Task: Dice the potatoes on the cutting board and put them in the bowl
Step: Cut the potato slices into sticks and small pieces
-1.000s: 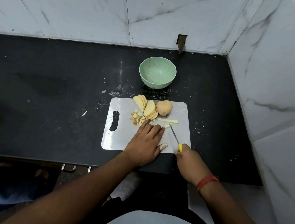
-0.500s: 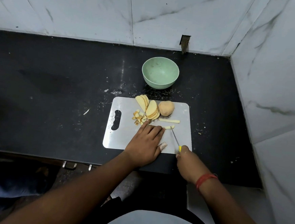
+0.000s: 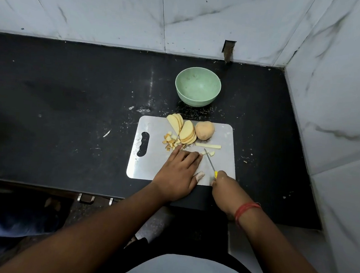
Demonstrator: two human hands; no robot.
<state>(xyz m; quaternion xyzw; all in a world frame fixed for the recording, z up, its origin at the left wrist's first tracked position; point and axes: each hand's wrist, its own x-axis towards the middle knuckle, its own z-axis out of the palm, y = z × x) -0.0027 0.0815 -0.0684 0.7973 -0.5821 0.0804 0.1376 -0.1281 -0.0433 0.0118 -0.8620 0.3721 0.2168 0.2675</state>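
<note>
Slicing close: the right hand (image 3: 221,183) grips the knife (image 3: 210,161), while the left hand (image 3: 177,172) lies flat, fingers (image 3: 191,156) straight, pinning a potato strip (image 3: 208,153) on the cutting board (image 3: 151,166). A slip could nick them. Count: one whole potato (image 3: 205,130), one spare strip (image 3: 208,145), one empty bowl (image 3: 197,86) behind.

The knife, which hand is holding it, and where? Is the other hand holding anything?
The right hand grips the knife by its yellow handle. The left hand holds nothing; its straight fingers press potato strips on the cutting board.
</note>
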